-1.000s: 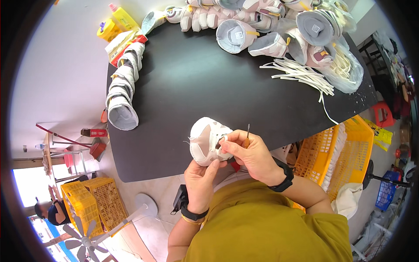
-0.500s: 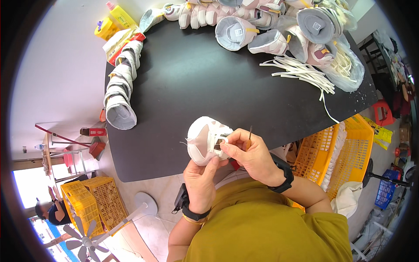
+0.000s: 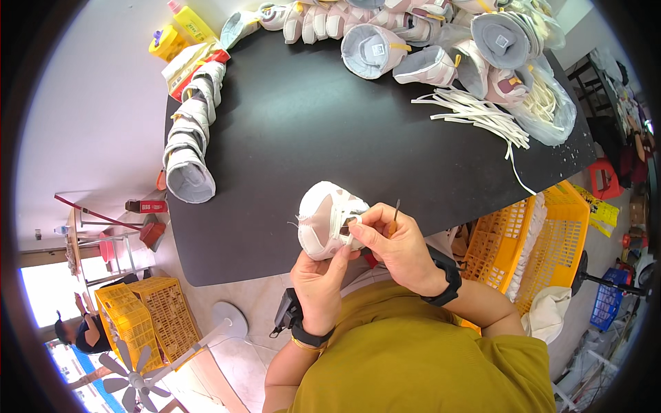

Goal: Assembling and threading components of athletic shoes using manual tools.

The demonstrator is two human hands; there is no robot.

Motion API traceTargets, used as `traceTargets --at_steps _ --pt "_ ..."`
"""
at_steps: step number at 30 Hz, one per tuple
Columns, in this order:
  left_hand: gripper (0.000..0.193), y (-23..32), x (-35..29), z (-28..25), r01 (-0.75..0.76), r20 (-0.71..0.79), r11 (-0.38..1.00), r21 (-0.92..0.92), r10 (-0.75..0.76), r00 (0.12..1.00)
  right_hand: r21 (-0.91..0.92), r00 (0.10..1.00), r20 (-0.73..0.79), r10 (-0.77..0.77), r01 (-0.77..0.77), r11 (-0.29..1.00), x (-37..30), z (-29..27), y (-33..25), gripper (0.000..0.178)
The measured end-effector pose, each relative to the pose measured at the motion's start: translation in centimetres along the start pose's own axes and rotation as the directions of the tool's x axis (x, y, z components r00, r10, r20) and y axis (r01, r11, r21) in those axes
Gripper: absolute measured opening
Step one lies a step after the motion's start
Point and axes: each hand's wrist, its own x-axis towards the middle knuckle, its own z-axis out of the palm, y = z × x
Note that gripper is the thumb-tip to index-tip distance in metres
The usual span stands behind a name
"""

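Steadying a pale shoe upper (image 3: 318, 221) from below, the left hand (image 3: 317, 289) is curled with its thumb lying against the side of the shoe, its other fingers mostly hidden underneath. The right hand (image 3: 405, 256) is nearly closed: thumb and forefinger meet at the lace (image 3: 339, 219), though I cannot tell exactly what lies between their tips. A slim tool (image 3: 393, 228) with an orange handle is tucked among its fingers, point upward, likely so that it stays within reach while the fingertips are free to pinch. The upper sits over the near part of the surface (image 3: 275, 138), close to the body, toe to the left and lacing toward the right hand; that angle probably gives the fingers a clear view of the eyelets. Whether it touches the surface is hidden.

Beyond, the dark surface has nested uppers (image 3: 191, 182) in a line along its left edge, a grouping that presumably saves room. At the far right lies a loose fan of white laces (image 3: 475, 113), beside a clear plastic bag (image 3: 563, 124) holding more. Further uppers (image 3: 330, 20) crowd the far edge.

Around it, a yellow crate (image 3: 497, 234) stands at the right. On the left are a grey-bladed fan (image 3: 141, 383), more yellow crates (image 3: 169, 313) and, near a bright opening, another person (image 3: 91, 332) in dark clothing.
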Motion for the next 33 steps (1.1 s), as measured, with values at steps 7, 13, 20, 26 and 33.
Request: traceTargets --at_steps 7,13,20,26,33 --pt "0.023 -0.1 0.2 -0.2 -0.047 -0.042 0.998 0.035 0.049 0.998 -0.16 0.999 0.039 -0.031 0.037 0.986 -0.3 0.3 -0.6 0.016" --pt "0.021 0.3 0.5 -0.6 -0.062 -0.074 0.997 0.048 0.065 0.995 -0.711 0.958 0.276 -0.076 0.257 0.655 -3.1 -1.7 -2.5 0.019" --pt "0.025 -0.1 0.1 -0.7 -0.087 -0.073 0.99 0.107 0.095 0.993 -0.876 0.919 0.347 -0.19 0.389 0.286 -2.8 -1.2 -1.5 0.017" --pt "0.027 -0.2 -0.1 -0.8 -0.109 -0.033 0.988 0.107 0.113 0.993 -0.837 0.931 0.327 -0.159 0.364 0.408 -2.1 -1.5 -1.0 0.018" --pt "0.027 -0.3 -0.1 -0.6 -0.127 -0.025 0.989 0.081 0.129 0.991 -0.834 0.928 0.346 -0.14 0.373 0.406 -1.9 -1.5 -1.1 0.017"
